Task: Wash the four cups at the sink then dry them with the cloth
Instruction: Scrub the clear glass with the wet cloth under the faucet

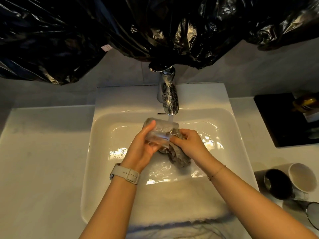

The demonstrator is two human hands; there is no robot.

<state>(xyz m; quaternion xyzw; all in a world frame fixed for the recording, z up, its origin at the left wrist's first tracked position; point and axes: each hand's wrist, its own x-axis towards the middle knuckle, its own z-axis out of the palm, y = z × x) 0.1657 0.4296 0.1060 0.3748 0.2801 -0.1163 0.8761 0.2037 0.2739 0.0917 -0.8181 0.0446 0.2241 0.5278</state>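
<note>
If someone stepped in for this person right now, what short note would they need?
Left hand: holds the clear glass cup under the running faucet.
Right hand: grips the grey cloth, pushing it into the cup.
Waiting on the counter at right: black cup, white cup and a clear one at the frame edge.
Done: nothing is visibly finished.
Left: finish this cup, wash the other three, dry all four.

— Where are we looking in from today?

— A home bathroom, by the look of it: a white ceramic basin (107,128) is sitting in a pale counter (43,161), and a chrome mixer tap (170,99) is running water into it.

— Anything else pointing that way?

— Pale wall tiles (120,71) behind, and black plastic sheeting (86,31) is hanging over the wall above the tap.
</note>
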